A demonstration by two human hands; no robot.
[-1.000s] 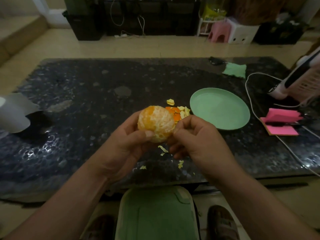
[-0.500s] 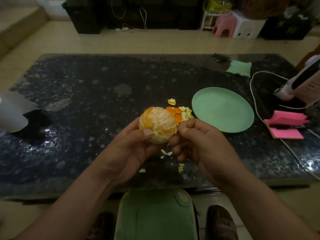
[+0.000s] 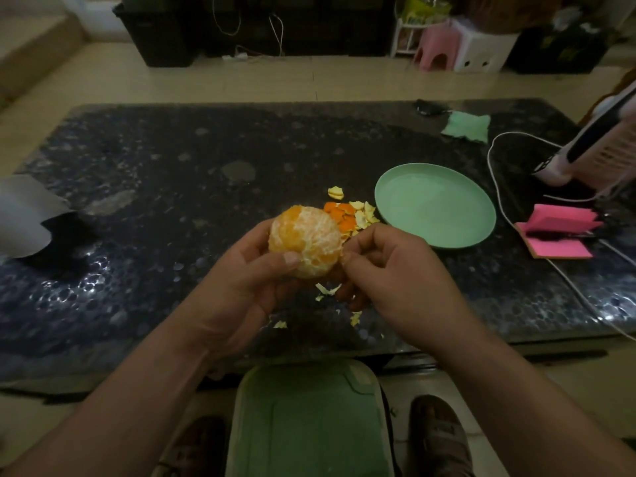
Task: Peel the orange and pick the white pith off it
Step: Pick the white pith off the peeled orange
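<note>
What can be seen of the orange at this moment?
The orange is fully peeled: a round, pale-orange ball netted with white pith, no rind showing. It is held above the dark table, in the grip of the left hand, thumb across its lower front. The right hand pinches at its right edge.

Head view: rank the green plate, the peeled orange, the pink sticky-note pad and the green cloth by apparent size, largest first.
1. green plate
2. pink sticky-note pad and peeled orange: look alike; the orange is held up nearer the camera, so unsure
3. green cloth, farthest away
</note>
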